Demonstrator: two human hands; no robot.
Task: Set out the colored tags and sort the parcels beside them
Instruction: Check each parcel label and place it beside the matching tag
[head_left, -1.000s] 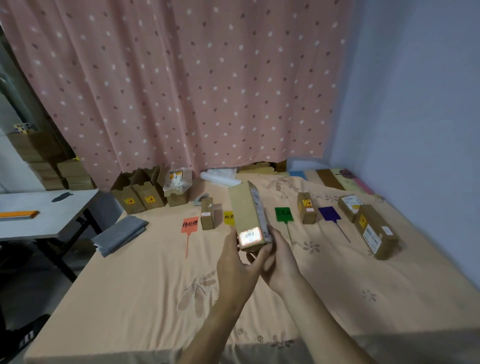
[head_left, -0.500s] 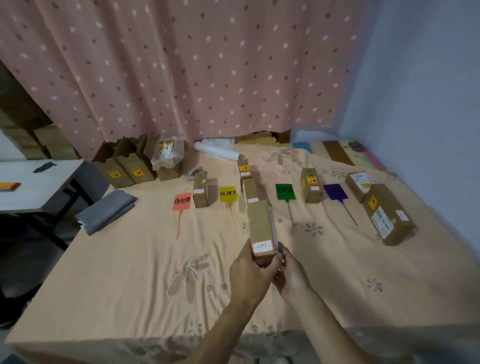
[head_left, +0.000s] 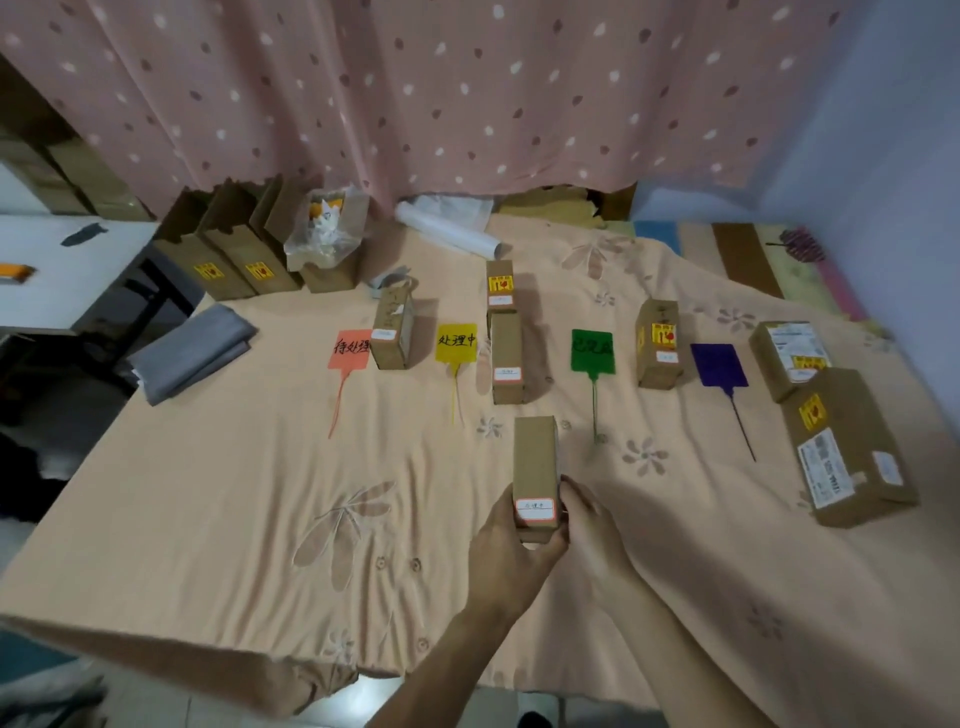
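Left hand (head_left: 506, 551) and right hand (head_left: 589, 519) clasp box (head_left: 535, 467) at near end, label up for reading; yellow tag (head_left: 456, 342) at 11 o'clock, likely destination.

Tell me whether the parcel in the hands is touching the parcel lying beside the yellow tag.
Apart. The head view shows bare cloth between the far end of the held parcel and the parcel beside the yellow tag.

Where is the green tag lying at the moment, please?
In the head view, the green tag lies flat on the peach sheet, right of centre, between two narrow boxes, left of the purple tag.
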